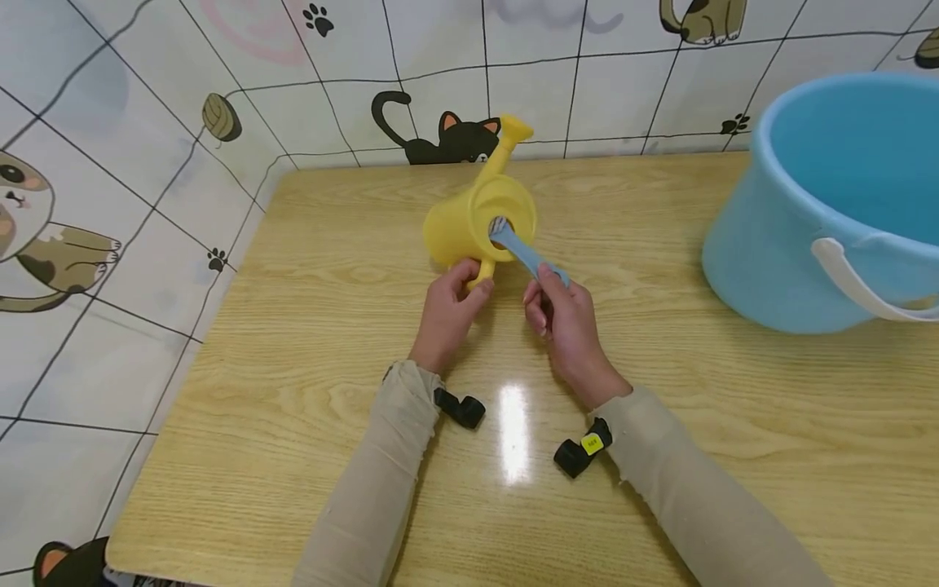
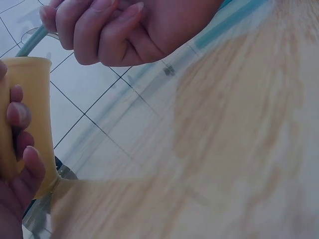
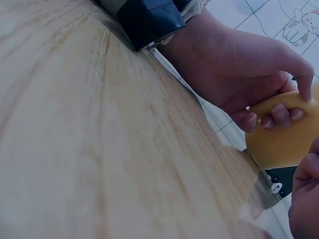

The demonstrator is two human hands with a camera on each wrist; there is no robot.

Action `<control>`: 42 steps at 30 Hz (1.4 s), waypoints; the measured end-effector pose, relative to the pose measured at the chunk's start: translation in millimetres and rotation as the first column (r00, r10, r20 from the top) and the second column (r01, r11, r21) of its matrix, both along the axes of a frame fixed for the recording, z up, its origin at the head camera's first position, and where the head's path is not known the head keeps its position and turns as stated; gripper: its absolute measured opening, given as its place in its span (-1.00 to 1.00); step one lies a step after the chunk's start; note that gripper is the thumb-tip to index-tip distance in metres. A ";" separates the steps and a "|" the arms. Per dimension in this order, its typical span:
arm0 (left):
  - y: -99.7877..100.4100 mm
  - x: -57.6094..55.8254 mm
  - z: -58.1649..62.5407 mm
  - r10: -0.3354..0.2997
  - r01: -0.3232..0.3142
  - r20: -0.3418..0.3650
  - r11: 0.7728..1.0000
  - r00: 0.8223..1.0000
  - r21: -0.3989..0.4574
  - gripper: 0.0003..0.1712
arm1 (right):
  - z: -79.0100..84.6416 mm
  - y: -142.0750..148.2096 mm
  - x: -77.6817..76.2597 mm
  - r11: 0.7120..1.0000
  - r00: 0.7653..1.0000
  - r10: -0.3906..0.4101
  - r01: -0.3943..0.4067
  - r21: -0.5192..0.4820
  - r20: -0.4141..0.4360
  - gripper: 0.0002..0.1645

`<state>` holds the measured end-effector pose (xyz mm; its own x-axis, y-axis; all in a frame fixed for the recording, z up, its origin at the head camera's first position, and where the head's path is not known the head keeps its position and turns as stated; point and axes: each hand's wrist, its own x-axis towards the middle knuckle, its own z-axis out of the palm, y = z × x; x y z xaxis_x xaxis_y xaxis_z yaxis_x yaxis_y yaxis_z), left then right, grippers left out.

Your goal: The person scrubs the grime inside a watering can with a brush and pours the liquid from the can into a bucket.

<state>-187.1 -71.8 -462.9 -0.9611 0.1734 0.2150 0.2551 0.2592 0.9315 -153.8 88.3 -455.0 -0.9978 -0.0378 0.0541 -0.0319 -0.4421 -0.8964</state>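
A yellow watering can (image 1: 453,224) is tilted so its round opening faces me, its spout pointing up toward the back wall. My left hand (image 1: 449,314) grips the can's handle (image 1: 484,271), fingers curled round it, as the right wrist view also shows. My right hand (image 1: 575,334) holds a blue brush (image 1: 522,249) by its handle, thumb and fingers pinching it. The brush's pale, bristled head lies within the can's mouth. In the left wrist view the brush handle (image 2: 34,41) slants down to the can's rim (image 2: 30,60).
At the right stands a large light-blue bucket (image 1: 763,261) with a white handle (image 1: 844,273). The wooden table (image 1: 308,391) meets a tiled wall (image 1: 623,98) with cat drawings at the back and left. Black wrist cameras (image 1: 462,409) hang below both sleeves.
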 end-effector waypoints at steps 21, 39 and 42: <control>4.0 -1.2 -4.5 0.144 -0.142 0.016 0.988 0.989 -0.063 -0.50 | 0.8 1.8 4.3 0.994 0.997 0.072 -0.070 0.085 -0.021 -0.50; 3.0 -0.3 -1.4 0.092 -0.088 0.057 0.994 0.994 -0.068 -0.57 | 0.1 0.8 2.1 0.998 0.998 0.059 -0.059 0.013 -0.028 -0.53; 3.5 -1.1 0.3 0.090 -0.085 0.085 0.995 0.992 -0.059 -0.59 | 0.9 1.0 1.4 0.998 0.998 0.052 -0.052 -0.017 -0.034 -0.52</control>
<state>-188.2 -68.2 -462.5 -0.9877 0.0968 0.1224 0.1478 0.3285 0.9329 -152.4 89.3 -454.1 -0.9921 -0.0884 0.0886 -0.0383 -0.4598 -0.8872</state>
